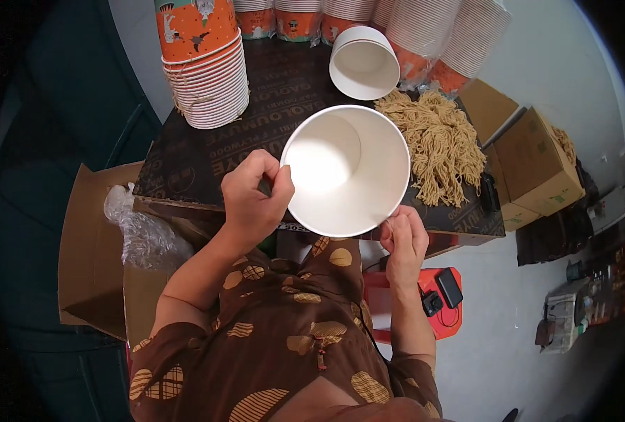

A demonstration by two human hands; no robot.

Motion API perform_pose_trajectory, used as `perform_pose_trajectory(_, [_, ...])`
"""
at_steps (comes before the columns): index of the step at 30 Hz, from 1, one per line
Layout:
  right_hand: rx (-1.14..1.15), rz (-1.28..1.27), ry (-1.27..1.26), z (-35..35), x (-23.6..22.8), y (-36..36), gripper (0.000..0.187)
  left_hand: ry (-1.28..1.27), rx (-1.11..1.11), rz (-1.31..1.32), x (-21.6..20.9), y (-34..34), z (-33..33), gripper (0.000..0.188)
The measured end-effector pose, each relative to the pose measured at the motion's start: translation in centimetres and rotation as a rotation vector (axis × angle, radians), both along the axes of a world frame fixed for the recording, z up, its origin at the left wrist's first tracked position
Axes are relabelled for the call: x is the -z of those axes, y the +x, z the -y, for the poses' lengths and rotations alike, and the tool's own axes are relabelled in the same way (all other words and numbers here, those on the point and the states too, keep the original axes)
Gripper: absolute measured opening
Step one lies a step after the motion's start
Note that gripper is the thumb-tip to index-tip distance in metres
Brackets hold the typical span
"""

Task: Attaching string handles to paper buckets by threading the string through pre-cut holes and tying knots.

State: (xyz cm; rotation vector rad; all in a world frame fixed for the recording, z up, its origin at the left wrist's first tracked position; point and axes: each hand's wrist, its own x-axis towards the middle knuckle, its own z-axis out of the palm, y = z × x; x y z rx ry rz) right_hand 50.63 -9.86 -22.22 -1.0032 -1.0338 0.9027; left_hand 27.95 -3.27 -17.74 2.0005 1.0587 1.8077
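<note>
I hold a paper bucket (379,172), its white interior in view, over the near edge of a dark tabletop (266,95), left hand (252,197) pinching the rim, right hand (405,243) gripping its lower-right edge. Beyond sit nested white buckets (364,67), beside heaped tan cords (442,144).

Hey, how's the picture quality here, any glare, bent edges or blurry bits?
Head view: glare whitens part of the inside of the white paper bucket; head view: the dark table has a bowed front edge, and the corners fall to black; head view: far-right clutter looks dim and soft.
</note>
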Motion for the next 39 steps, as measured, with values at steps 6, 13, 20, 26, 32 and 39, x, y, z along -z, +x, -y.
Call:
perform_pose_trajectory(6, [-0.049, 0.092, -0.046, -0.7, 2.1, 0.1, 0.018, 0.289, 0.096, -0.167, 0.9, -0.9, -1.0, 0.024])
perform_pose_trajectory(13, [-0.117, 0.06, -0.215, -0.4, 5.2, -1.5, 0.023, 0.261, 0.091, -0.248, 3.1, -2.0, 0.1, 0.027])
perform_pose_trajectory(20, [-0.176, -0.045, -0.226, 0.2, 6.7, -2.6, 0.026, -0.342, 0.189, 0.342, 8.9, -0.6, 4.1, 0.03])
perform_pose_trajectory(26, [-0.238, -0.13, -0.302, 0.4, 7.4, -3.3, 0.024, -0.887, 0.31, 0.421, 9.6, 1.3, 5.3, 0.012])
perform_pose_trajectory(32, [-0.239, -0.145, -0.271, 0.3, 7.7, -3.8, 0.029, -1.043, 0.367, 0.306, 9.7, 2.0, 3.8, 0.026])
perform_pose_trajectory(39, [-0.115, -0.091, -0.293, 0.5, 6.3, -2.4, 0.036, -0.92, 0.286, 0.314, 8.9, 2.3, 4.5, 0.028])
